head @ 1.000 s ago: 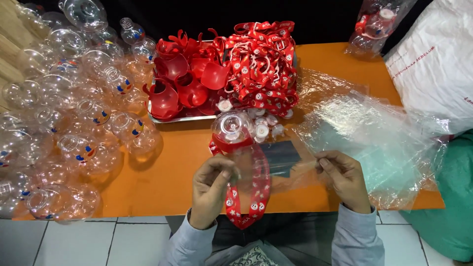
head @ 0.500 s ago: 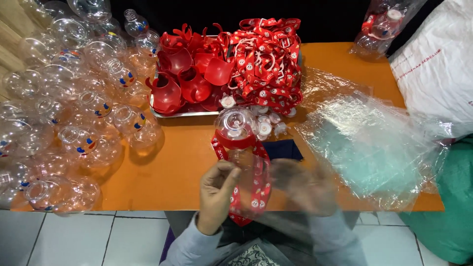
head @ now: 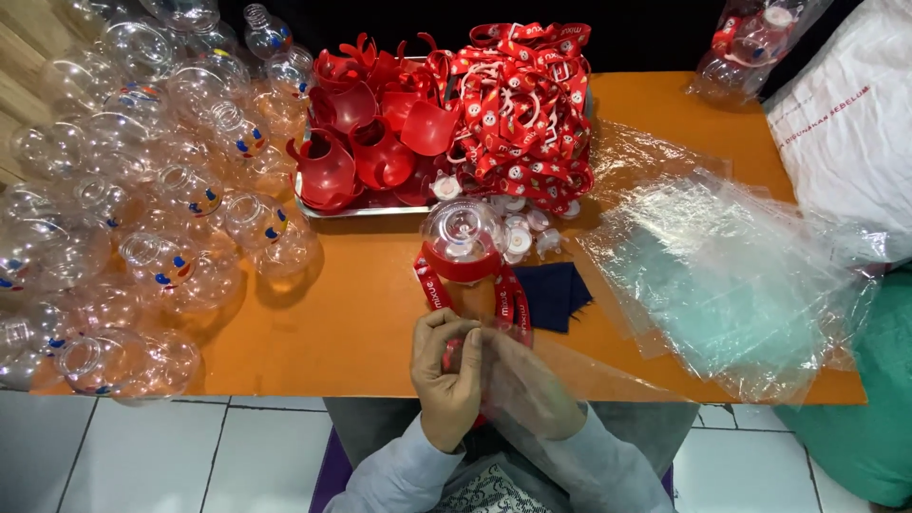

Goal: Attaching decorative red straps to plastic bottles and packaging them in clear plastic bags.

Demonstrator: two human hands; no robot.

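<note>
— Where is the strap?

— The red strap (head: 505, 306) runs from a clear bottle (head: 463, 237) with a red collar, standing near the middle of the orange table (head: 361, 313), down to the near edge, where both hands meet over its lower end.

— How are the hands?

— Together, at the table edge. The left hand (head: 446, 375) is curled, fingers closed around the strap's red end. The right hand (head: 527, 385) presses against it from the other side and shows through a clear plastic bag (head: 570, 380) that drapes over it. Whether the right fingers pinch the strap or only the bag, I cannot tell.

— What lies just around that?

— A dark blue cloth (head: 554, 293) sits beside the strap, to its right. Small white caps (head: 522, 228) lie just behind the bottle.

— And farther out?

— A metal tray (head: 328, 208) at the back holds red cup-shaped parts (head: 370, 142); a heap of red straps (head: 527, 104) sits to their right. On the left, a big pile of empty clear round bottles (head: 142, 190) spreads over the table and past its edge. On the right, a loose stack of clear bags (head: 731, 275) covers the table. At the far right corner stands a bagged bottle (head: 750, 43), next to a white sack (head: 850, 142).
</note>
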